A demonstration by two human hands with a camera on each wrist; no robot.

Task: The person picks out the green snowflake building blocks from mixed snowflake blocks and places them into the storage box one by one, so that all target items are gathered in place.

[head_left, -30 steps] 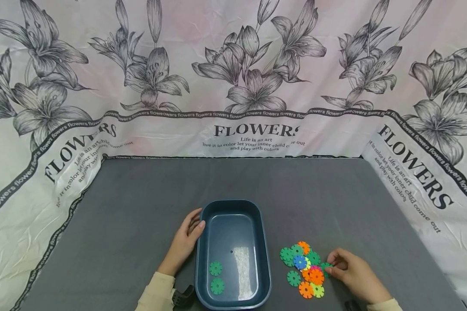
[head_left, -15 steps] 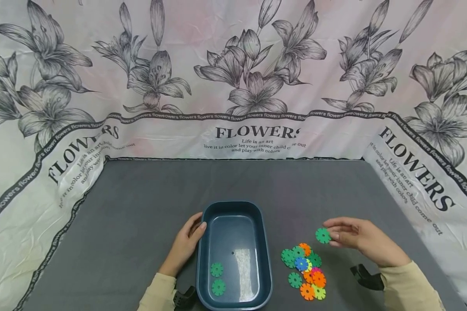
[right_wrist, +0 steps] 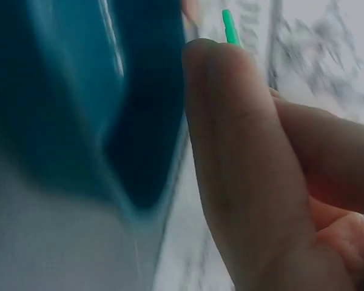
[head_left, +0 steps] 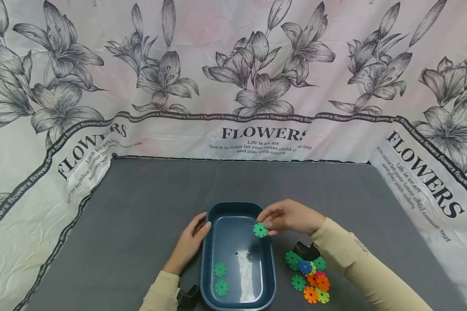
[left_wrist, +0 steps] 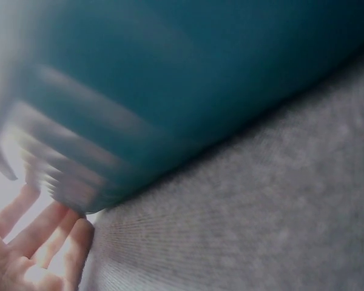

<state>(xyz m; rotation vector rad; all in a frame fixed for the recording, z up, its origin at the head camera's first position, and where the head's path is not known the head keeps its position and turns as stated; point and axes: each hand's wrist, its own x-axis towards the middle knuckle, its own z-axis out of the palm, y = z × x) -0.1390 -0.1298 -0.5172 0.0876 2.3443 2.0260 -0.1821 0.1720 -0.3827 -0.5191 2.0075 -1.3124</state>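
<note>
My right hand (head_left: 289,217) pinches a green notched plastic disc (head_left: 260,230) between thumb and fingers, above the right rim of the blue tray (head_left: 239,280). In the right wrist view, the disc's thin edge (right_wrist: 230,27) shows beyond the fingertips, beside the tray wall. My left hand (head_left: 188,242) holds the tray's left side, thumb at the rim; its fingers (left_wrist: 42,233) lie against the outer wall in the left wrist view. Two green discs (head_left: 220,278) lie in the tray's lower left part.
Right of the tray lies a loose pile of notched discs (head_left: 313,276) in green, blue, orange, yellow and pink, partly covered by the right wrist's black strap (head_left: 306,250). A floral cloth (head_left: 257,138) borders the grey table (head_left: 171,185) at the back and sides.
The right hand took a green disc from the pile's right edge, lifted it away, then carried it left over the tray's right rim. The left hand stays on the tray.
</note>
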